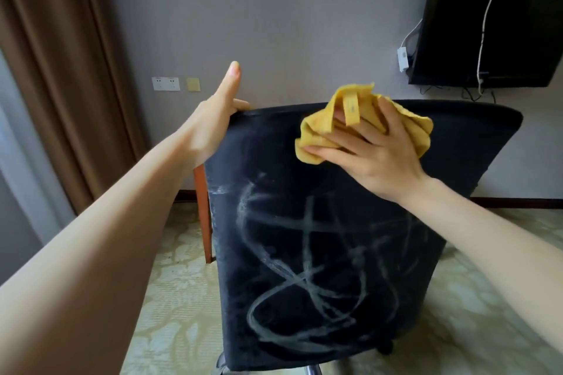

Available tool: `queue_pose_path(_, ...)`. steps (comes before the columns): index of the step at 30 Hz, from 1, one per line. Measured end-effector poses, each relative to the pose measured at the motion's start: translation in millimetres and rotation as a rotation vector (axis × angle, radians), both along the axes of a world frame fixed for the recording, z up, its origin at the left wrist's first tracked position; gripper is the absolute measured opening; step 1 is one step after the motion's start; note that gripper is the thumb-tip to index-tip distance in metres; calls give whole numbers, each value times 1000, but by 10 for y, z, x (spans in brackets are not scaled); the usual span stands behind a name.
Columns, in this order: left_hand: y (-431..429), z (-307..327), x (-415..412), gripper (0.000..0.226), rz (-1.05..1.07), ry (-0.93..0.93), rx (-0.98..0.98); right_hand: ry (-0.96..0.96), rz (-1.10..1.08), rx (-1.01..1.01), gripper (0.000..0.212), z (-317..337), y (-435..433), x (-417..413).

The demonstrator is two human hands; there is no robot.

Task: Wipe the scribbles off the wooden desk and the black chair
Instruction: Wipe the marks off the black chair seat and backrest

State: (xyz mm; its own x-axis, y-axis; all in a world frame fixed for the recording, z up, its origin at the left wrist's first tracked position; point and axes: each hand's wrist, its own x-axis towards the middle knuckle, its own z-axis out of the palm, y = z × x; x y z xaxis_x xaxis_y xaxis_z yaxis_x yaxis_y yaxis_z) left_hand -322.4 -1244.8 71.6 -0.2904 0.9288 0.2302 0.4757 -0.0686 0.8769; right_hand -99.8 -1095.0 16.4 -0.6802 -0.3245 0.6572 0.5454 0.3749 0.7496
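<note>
The right hand (pixel 377 155) is pressing a crumpled yellow cloth (pixel 318 126) against the upper part of the black chair (pixel 472 137) backrest, just below its top edge. Its fingers are lying spread and fairly straight over the cloth, with folds of the fabric bunching up around the fingertips and the thumb running along the cloth's lower left edge. The white chalk scribbles (pixel 307 253) are sitting below that hand, looping and crossing over the middle and lower backrest, apart from the cloth; the patch around the cloth is looking only faintly smeared. The left hand (pixel 213 122) is gripping the backrest's top left corner, fingers curling over the edge and thumb pointing up. A reddish wooden leg (pixel 203 216) is showing just behind the chair's left side, standing on a pale patterned carpet (pixel 182 298). A black television (pixel 487 30) is hanging on the grey wall at upper right.
</note>
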Motion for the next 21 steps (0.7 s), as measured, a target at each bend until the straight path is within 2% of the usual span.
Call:
queue_pose_path(3, -14, 53, 19, 87, -114, -28, -39, 151, 150, -30, 45, 72, -232, -417)
queue_pose_path(5, -22, 92, 19, 88, -159, -45, -73, 201, 203, -54, 37, 23, -354, -670)
queue_pose_path(9, -77, 150, 14, 92, -184, -114, -117, 195, 168, -56, 38, -87, -380, -820)
queue_pose_path(12, -108, 154, 43, 89, -171, -173, -124, 49, 49, -14, 43, -219, -304, -782)
queue_pose_path(15, -125, 155, 61, 85, -173, -188, -123, -202, 7, -49, 48, -448, -248, -708)
queue_pose_path(18, -112, 144, 43, 81, -87, -76, -101, -407, -95, -65, 44, -634, -263, -570)
queue_pose_path(21, -84, 138, 15, 83, -31, 31, -111, -531, -120, -35, 41, -618, -340, -458)
